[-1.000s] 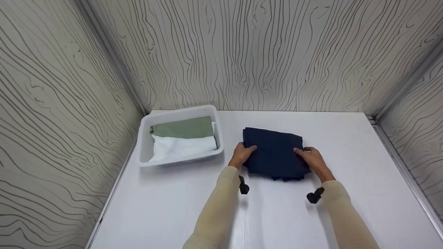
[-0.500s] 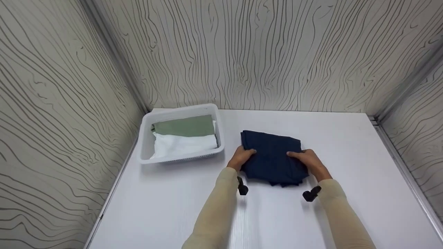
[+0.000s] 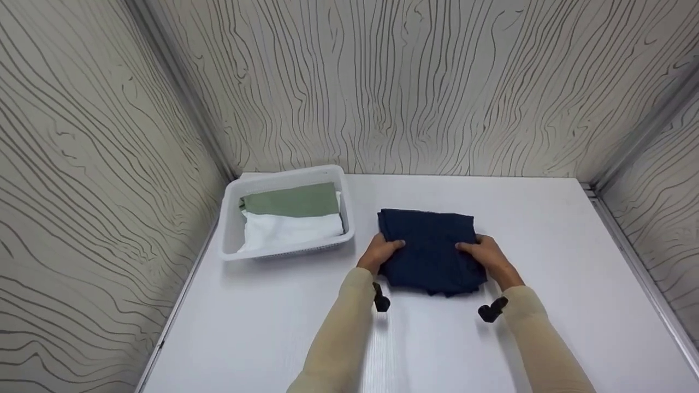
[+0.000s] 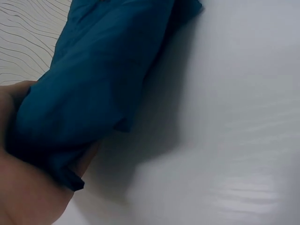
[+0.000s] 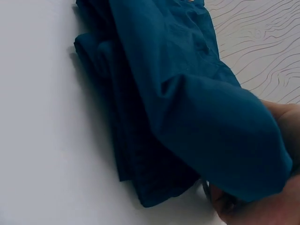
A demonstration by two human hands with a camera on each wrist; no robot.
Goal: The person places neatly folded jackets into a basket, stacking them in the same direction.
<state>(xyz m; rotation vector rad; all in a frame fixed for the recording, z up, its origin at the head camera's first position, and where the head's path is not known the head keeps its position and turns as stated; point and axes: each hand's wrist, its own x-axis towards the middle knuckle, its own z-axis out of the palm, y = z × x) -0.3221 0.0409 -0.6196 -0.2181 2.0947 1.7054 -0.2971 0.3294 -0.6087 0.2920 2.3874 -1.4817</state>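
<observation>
A folded navy garment point(image 3: 428, 251) lies between my two hands, close over the white table. My left hand point(image 3: 378, 252) grips its left side, thumb on top and fingers tucked beneath. On the opposite side my right hand point(image 3: 491, 257) holds it the same way, thumb pressed on the upper face. In the left wrist view the cloth point(image 4: 89, 79) looks teal and a small corner of it pokes out below. The right wrist view shows several loose layers of the garment point(image 5: 187, 103) hanging under the top fold. The fingers under the cloth are mostly hidden.
To the left stands a white plastic basket point(image 3: 232, 218) holding a folded green cloth point(image 3: 295, 201) and a white cloth point(image 3: 289, 230). Patterned panels point(image 3: 349, 87) rise behind the white table point(image 3: 295, 316) and on both sides. Black wrist cameras point(image 3: 382, 300) jut inward from the sleeves.
The navy garment and both hands have come slightly nearer to me and a little left. The right thumb sits further in on the cloth. Both hands keep their grip.
</observation>
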